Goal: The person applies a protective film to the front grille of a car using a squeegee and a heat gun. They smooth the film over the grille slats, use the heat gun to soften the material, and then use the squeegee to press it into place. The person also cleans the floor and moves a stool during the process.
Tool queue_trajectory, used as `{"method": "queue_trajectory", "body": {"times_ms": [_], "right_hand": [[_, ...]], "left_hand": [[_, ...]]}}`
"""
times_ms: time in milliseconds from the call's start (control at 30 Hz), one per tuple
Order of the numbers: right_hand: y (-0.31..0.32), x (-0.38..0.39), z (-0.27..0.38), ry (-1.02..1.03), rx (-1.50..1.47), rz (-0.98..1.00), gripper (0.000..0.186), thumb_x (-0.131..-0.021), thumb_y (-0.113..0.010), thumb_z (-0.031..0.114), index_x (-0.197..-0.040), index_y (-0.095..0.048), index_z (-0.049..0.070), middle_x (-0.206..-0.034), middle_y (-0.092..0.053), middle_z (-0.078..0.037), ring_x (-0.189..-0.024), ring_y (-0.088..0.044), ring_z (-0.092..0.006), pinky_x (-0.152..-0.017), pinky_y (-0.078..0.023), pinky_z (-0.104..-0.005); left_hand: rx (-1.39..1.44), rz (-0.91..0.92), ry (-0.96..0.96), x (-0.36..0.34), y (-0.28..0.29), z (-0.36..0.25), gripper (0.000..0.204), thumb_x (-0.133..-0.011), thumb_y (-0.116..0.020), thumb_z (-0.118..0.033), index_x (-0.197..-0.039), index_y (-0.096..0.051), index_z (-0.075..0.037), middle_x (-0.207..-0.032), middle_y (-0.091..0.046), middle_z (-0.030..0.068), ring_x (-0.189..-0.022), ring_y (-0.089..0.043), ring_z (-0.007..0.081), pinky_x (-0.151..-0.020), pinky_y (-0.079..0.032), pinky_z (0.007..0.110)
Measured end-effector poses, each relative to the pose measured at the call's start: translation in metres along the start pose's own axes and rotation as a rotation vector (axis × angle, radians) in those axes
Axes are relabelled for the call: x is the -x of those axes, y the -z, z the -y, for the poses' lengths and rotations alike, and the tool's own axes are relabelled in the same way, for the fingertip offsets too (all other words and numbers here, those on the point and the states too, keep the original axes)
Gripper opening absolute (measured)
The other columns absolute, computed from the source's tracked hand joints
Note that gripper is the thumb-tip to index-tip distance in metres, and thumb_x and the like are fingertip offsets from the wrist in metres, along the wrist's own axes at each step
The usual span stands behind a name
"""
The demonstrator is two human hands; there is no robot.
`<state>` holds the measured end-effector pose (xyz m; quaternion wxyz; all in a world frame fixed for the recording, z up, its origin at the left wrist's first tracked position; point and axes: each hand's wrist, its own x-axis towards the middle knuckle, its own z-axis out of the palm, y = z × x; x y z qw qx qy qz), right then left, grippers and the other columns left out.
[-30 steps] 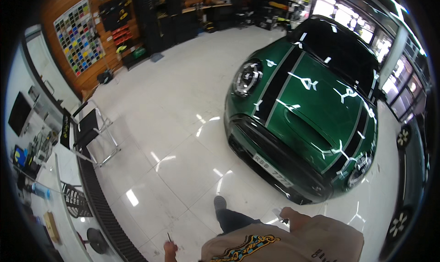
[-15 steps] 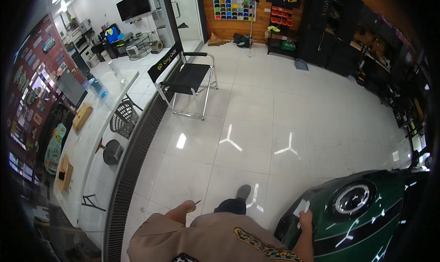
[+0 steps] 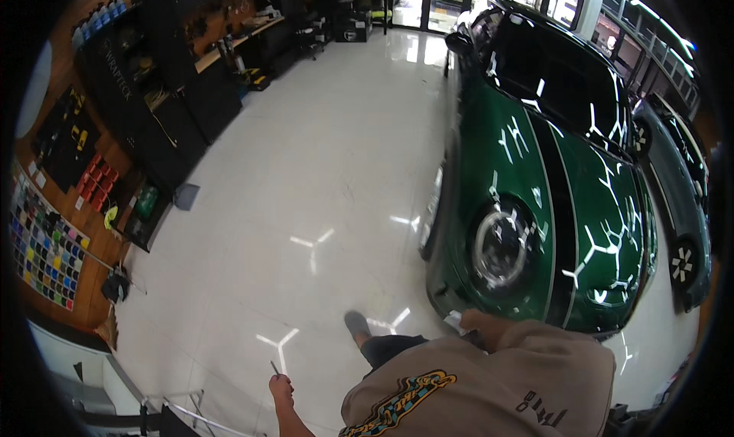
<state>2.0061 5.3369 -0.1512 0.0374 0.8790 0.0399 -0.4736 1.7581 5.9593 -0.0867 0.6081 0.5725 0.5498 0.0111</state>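
My left hand (image 3: 282, 391) is out to the left over the floor, closed around a slim pen-like tool (image 3: 274, 367) that sticks up past the fingers. Its exact kind is too small to tell. My right hand (image 3: 474, 321) is beside the front corner of a green car (image 3: 505, 169) with a black stripe, close below its round headlight (image 3: 501, 246). A small white flat piece (image 3: 453, 320) shows at that hand's fingertips. Whether the hand touches the car I cannot tell.
Black cabinets (image 3: 138, 77) and a workbench (image 3: 237, 43) line the far left. A dustpan (image 3: 186, 197) lies on the tiled floor near a low shelf (image 3: 145, 215). Chair frame tubes (image 3: 191, 414) show at lower left. A second, grey car (image 3: 673, 185) stands beyond the green one.
My view and body have swung to the right, so the green car now fills the right side. Both hands keep hold of their things; the chair has slid to the lower left edge.
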Motion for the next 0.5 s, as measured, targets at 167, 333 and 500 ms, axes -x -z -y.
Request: {"method": "queue_trajectory", "body": {"times_ms": [167,333,500], "right_hand": [[0.195,-0.096,0.229,0.252,-0.142,-0.132,0.040,-0.079,-0.056,0.029,-0.098,-0.069,-0.004,-0.096,-0.068,-0.027,-0.090,-0.066,-0.0437,-0.084,-0.053,-0.0466],[0.402,-0.126,0.397,0.536,-0.285,-0.449,0.033,-0.079,-0.059,0.020,-0.099,-0.061,-0.005,-0.101,-0.065,-0.031,-0.099,-0.062,-0.0455,-0.088,-0.049,-0.0494],[0.515,-0.232,0.448,0.588,-0.636,-0.464,0.034,-0.079,-0.056,0.010,-0.107,-0.061,-0.007,-0.088,-0.068,-0.021,-0.079,-0.067,-0.0318,-0.071,-0.053,-0.0437]], "left_hand": [[0.307,-0.011,-0.298,-0.088,-0.015,-0.210,0.020,-0.091,-0.053,-0.015,-0.073,-0.044,-0.012,-0.055,-0.041,-0.0016,-0.043,-0.038,0.0104,-0.038,-0.028,0.027],[0.554,0.476,-0.900,-0.045,-0.018,-0.557,0.030,-0.098,-0.058,-0.024,-0.120,-0.056,-0.003,-0.103,-0.065,0.0117,-0.048,-0.040,0.0032,-0.043,-0.034,0.018],[0.756,1.767,-0.999,-0.023,-0.081,-0.760,0.037,-0.093,-0.058,-0.021,-0.125,-0.056,-0.005,-0.111,-0.067,0.0187,-0.042,-0.040,0.0066,-0.041,-0.037,0.023]]}}
